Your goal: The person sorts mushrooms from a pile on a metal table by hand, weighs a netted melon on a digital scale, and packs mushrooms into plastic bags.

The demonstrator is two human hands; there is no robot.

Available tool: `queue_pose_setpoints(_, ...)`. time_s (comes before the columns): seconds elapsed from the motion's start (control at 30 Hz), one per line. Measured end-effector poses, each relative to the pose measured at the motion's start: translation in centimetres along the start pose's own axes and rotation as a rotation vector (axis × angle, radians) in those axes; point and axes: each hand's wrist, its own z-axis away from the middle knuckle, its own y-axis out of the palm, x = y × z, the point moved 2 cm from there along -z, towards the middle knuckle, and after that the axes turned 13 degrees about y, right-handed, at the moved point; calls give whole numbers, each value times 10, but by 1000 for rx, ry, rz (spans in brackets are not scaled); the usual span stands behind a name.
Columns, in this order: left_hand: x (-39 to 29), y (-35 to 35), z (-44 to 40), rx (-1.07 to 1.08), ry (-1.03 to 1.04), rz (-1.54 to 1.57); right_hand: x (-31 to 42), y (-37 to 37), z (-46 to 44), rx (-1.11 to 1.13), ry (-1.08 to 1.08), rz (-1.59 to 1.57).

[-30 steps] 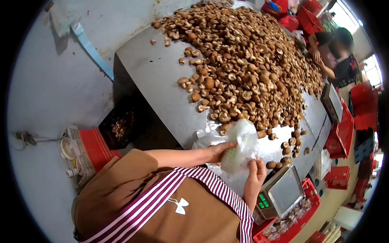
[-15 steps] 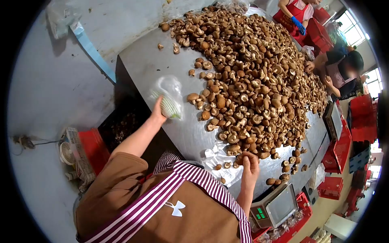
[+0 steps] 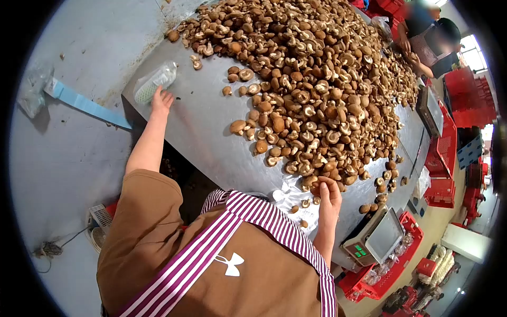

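Observation:
My left hand [image 3: 161, 99] reaches out to the far left of the steel table [image 3: 195, 127], its fingers apart. Just beyond the fingertips lies a clear plastic bag with a green-and-white striped pattern [image 3: 154, 83]; whether they still touch is hard to see. At the near edge of a big heap of brown shiitake mushrooms [image 3: 317, 90], my right hand [image 3: 330, 198] has its fingers curled round a mushroom [image 3: 316, 187], partly hidden by them. Below that hand a crumpled white plastic sheet [image 3: 290, 196] carries a few loose mushrooms.
A scale [image 3: 369, 238] with a green display stands right of my right hand, beside a red crate [image 3: 388, 267] holding bagged goods. Another scale [image 3: 430, 111] sits at the far right edge. Across the heap a co-worker [image 3: 428, 45] handles mushrooms. A blue strip [image 3: 90, 108] hangs at left.
My left hand has carried the striped bag away to the far left of the table, and its fingers have opened. My right hand has stayed by the heap's near edge. The view has shifted.

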Motion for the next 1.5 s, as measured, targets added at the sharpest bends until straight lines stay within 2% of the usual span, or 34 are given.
queue_pose_setpoints(0.03, 6, 8, -2, 1, 1, -4, -3, 2, -2, -1, 3, -3)
queue_pose_setpoints(0.1, 18, 29, -3, 186, -39, -209, -9, 6, -4, 8, 53, -49)
queue_pose_setpoints(0.23, 39, 80, 22, 293, 44, -376, -14, 13, -11, -14, 83, -13)
queue_pose_setpoints(0.3, 48, 104, 24, 327, 161, -566, -15, 13, -15, -32, 113, 10)
queue_pose_setpoints(0.33, 62, 109, 7, 318, 163, -561, -15, 13, -18, -38, 122, 15)
queue_pose_setpoints(0.4, 83, 127, -24, 378, 446, -611, -14, 11, -24, -54, 131, 48)
queue_pose_setpoints(0.43, 82, 133, -36, 366, 449, -603, -13, 10, -28, -63, 131, 73)
queue_pose_setpoints(0.5, 79, 144, -57, 236, 577, -842, -18, 7, -38, -97, 157, 75)
queue_pose_setpoints(0.6, 45, 166, -61, 130, 632, -998, -23, 3, -57, -115, 200, 106)
queue_pose_setpoints(0.7, 45, 170, -89, 166, 651, -1021, -18, 11, -78, -112, 313, 40)
queue_pose_setpoints(0.87, 48, 187, -120, 225, 554, -942, 5, 37, -124, -117, 379, 207)
queue_pose_setpoints(1.03, 45, 230, -139, 329, 583, -887, 1, 55, -168, -6, 459, 127)
queue_pose_setpoints(1.1, 35, 249, -130, 289, 310, -478, 9, 69, -180, 33, 431, 144)
queue_pose_setpoints(1.17, 56, 242, -161, 361, 392, -513, -6, 71, -189, 60, 389, 188)
queue_pose_setpoints(1.23, 57, 259, -139, 464, 274, -617, 3, 85, -189, 127, 427, 189)
queue_pose_setpoints(1.27, 29, 285, -83, 475, 91, -506, -2, 86, -191, 149, 455, 194)
queue_pose_setpoints(1.3, 54, 288, -89, 647, 180, -510, -5, 89, -190, 156, 459, 197)
queue_pose_setpoints(1.33, 84, 286, -84, 667, 87, -756, -5, 93, -190, 189, 455, 197)
queue_pose_setpoints(1.37, 65, 312, -32, 775, 35, -612, -5, 96, -188, 221, 450, 197)
queue_pose_setpoints(1.4, 80, 315, -5, 668, 107, -505, 1, 101, -186, 220, 415, 205)
queue_pose_setpoints(1.43, 95, 311, 12, 659, 62, -460, 1, 101, -185, 227, 413, 190)
queue_pose_setpoints(1.47, 86, 316, 43, 706, -75, -497, 7, 102, -182, 204, 413, 180)
queue_pose_setpoints(1.5, 124, 308, 43, 733, -5, -431, 13, 103, -179, 183, 415, 171)
